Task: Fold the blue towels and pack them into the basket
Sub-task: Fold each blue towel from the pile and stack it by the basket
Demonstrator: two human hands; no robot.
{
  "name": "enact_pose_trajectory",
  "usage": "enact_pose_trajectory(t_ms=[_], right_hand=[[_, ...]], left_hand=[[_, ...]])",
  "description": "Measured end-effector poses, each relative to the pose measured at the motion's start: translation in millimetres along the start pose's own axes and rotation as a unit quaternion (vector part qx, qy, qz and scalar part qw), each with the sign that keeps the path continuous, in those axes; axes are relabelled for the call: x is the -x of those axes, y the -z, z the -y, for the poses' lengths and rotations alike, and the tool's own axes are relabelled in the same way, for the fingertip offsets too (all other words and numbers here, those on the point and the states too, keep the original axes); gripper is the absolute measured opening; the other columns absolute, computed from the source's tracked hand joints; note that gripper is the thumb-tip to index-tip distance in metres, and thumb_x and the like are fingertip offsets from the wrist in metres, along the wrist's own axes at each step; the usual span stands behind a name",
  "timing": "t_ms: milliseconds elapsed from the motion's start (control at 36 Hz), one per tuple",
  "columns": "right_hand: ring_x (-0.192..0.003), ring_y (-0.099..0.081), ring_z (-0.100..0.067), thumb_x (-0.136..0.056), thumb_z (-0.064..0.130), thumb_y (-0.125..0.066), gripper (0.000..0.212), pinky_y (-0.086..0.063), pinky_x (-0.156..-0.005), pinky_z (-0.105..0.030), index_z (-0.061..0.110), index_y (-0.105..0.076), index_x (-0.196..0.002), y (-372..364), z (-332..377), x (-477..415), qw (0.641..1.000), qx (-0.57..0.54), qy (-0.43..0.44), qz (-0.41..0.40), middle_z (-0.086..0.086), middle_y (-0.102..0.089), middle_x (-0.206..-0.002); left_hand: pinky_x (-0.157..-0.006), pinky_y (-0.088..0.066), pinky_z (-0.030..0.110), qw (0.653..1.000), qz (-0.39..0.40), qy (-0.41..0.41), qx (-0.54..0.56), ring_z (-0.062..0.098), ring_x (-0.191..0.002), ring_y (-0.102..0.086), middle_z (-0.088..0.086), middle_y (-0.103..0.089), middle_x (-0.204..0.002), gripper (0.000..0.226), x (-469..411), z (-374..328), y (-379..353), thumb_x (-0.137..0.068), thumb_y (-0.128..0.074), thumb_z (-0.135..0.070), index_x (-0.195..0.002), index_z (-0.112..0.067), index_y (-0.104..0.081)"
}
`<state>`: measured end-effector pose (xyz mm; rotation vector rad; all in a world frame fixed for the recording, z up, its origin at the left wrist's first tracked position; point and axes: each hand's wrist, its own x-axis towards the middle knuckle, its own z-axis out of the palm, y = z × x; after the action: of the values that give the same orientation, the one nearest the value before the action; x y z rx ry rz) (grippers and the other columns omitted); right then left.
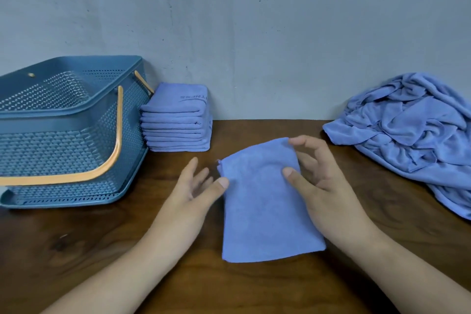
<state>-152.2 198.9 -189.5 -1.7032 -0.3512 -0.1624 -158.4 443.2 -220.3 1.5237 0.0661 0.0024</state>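
Observation:
A folded blue towel (265,206) lies flat on the wooden table (102,250) in front of me. My left hand (196,186) rests beside its left edge with fingers spread, thumb tip touching the cloth. My right hand (318,176) hovers over the towel's upper right part, fingers loosely bent, thumb lying on the fabric. A stack of several folded blue towels (178,122) stands against the wall. The blue perforated basket (63,135) with orange handles sits at the left and looks empty.
A crumpled heap of unfolded blue towels (413,132) lies at the right, reaching the frame's edge. A grey wall (254,33) closes off the table's back. The stack stands directly to the right of the basket.

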Motion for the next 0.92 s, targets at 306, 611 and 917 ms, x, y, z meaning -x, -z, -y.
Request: enact_pose_trajectory(t_ms=[306, 611, 917], right_hand=[[-0.103, -0.063, -0.006, -0.105, -0.004, -0.054, 0.039, -0.042, -0.090, -0.012, 0.023, -0.075, -0.125, -4.6, 17.7, 6.2, 0.979, 0.140, 0.144, 0.032, 0.016, -0.065, -0.117], [-0.118, -0.063, -0.010, -0.103, 0.013, -0.066, 0.030, -0.045, -0.091, -0.013, 0.033, -0.078, -0.122, -20.3, 58.7, -24.4, 0.973, 0.197, 0.105, 0.063, 0.017, -0.064, -0.128], [-0.111, -0.064, -0.016, -0.105, 0.013, -0.063, 0.034, -0.050, -0.086, -0.026, 0.038, -0.076, -0.123, -57.3, 99.2, -62.5, 0.944, 0.241, 0.187, 0.127, 0.016, -0.060, -0.133]], left_hand=[[-0.114, -0.046, 0.049, 0.975, 0.167, 0.032, 0.141, 0.028, -0.135, -0.063, 0.011, -0.067, -0.142, 0.051, 8.5, -16.5, 0.5, -0.099, -0.070, -0.021, -0.147, -0.011, -0.057], [-0.119, -0.040, 0.055, 0.979, -0.013, -0.095, 0.179, 0.027, -0.134, -0.062, 0.009, -0.071, -0.135, 0.025, 6.0, -14.6, 3.2, -0.103, -0.062, -0.035, -0.123, -0.026, -0.074], [-0.113, -0.039, 0.070, 0.951, -0.144, -0.236, 0.136, 0.029, -0.124, -0.062, 0.009, -0.068, -0.124, 0.028, 2.1, -25.3, 30.1, -0.107, -0.051, -0.036, -0.126, -0.018, -0.062]])
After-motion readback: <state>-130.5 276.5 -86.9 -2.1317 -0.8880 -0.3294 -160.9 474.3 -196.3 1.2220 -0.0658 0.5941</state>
